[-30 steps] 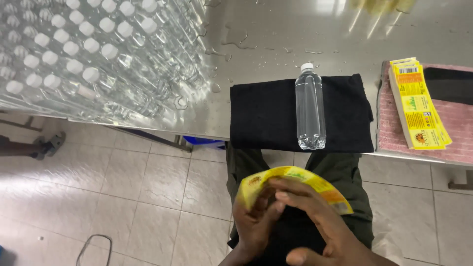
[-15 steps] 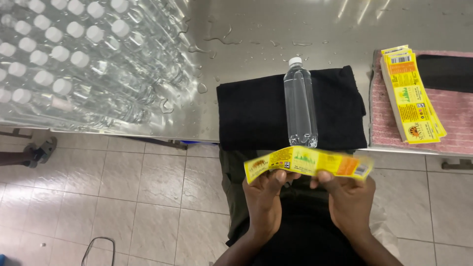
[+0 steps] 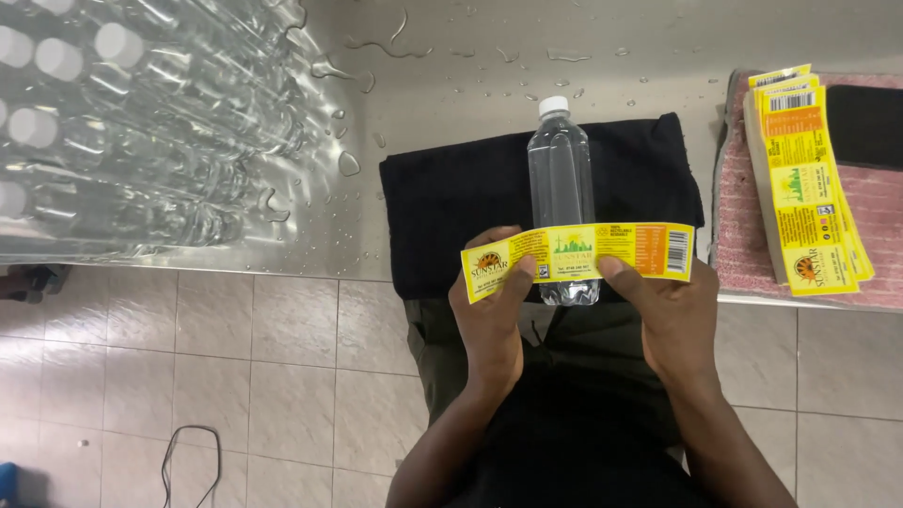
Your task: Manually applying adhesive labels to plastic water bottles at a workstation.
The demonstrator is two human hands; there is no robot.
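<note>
Two bare hands stretch a yellow label strip (image 3: 578,256) flat above the near edge of a steel tabletop (image 3: 489,85), seen from a camera worn on the person's head. The left hand (image 3: 491,310) pinches the strip's left end, thumb on its face and fingers curled shut behind it; the right hand (image 3: 670,315) has the same closed grip near the strip's right end, where an orange panel and a barcode show. Just beyond both grips, and partly hidden behind the strip, a clear plastic bottle (image 3: 561,188) with a white cap lies on a folded black cloth (image 3: 451,202), its cap pointing away from the person and its base beside the fingertips. To the right of the right hand, well apart from it, a stack of matching yellow labels (image 3: 807,179) rests on a pink ribbed mat (image 3: 738,202), with a dark cloth (image 3: 867,122) lying farther right on that mat. Far to the left of the left hand, a mass of clear capped bottles (image 3: 141,122) crowds the wet tabletop, water drops scattered beside them. Below the hands, the person's dark clothing and a tiled floor (image 3: 282,367) fill the view, a looped black cable (image 3: 191,452) lying on the tiles.
</note>
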